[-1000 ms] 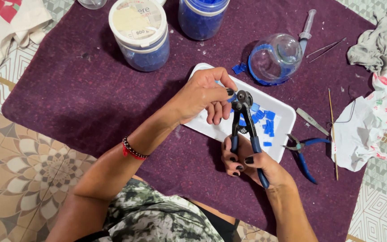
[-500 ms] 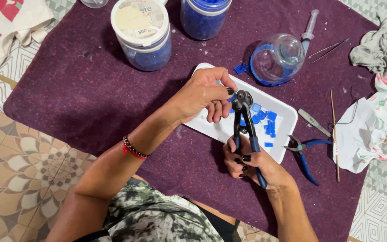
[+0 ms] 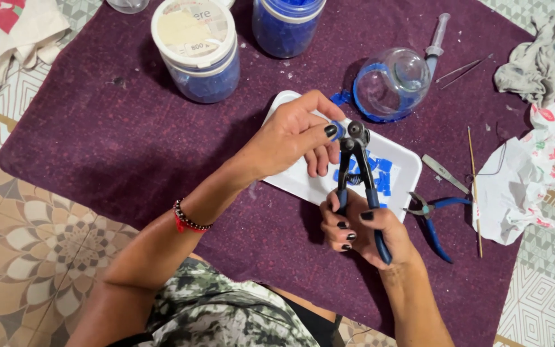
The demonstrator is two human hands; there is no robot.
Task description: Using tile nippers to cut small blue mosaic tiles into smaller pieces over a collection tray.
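Purple cloth (image 3: 130, 148) covers a patterned tile floor and serves as the work surface. At its centre lies a white tray (image 3: 406, 168) scattered with small blue tile pieces (image 3: 380, 177).

Right hand (image 3: 364, 228): fingers wrapped around the blue handles of the wheeled nippers (image 3: 358, 173), whose head points toward twelve o'clock above the tray.

Left hand (image 3: 290, 138): thumb and forefinger pinched on a small blue tile chip (image 3: 336, 130), held against the nipper wheels at the tray's ten o'clock corner; the other fingers curl loosely beneath.

Surroundings: a white-lidded tub (image 3: 195, 48) at eleven o'clock; a blue jar (image 3: 287, 22) at twelve; a clear glass globe (image 3: 390, 83) with a blue band at one o'clock, a syringe (image 3: 437, 38) just beyond it. Blue-handled pliers (image 3: 435, 215), tweezers (image 3: 444, 173) and a thin wooden stick (image 3: 475, 193) lie at three o'clock, beside crumpled printed paper (image 3: 521, 180).

Risk: the chip is small and the fingertips sit very close to the wheels; a squeeze off-line could pinch the thumb, or send a sharp fragment off the tray onto the cloth.

Obscured: the chip is mostly covered by the thumb, so its shape and its exact seat between the wheels cannot be told. The jar, a further container and a dark object at five o'clock are cut off by the frame.
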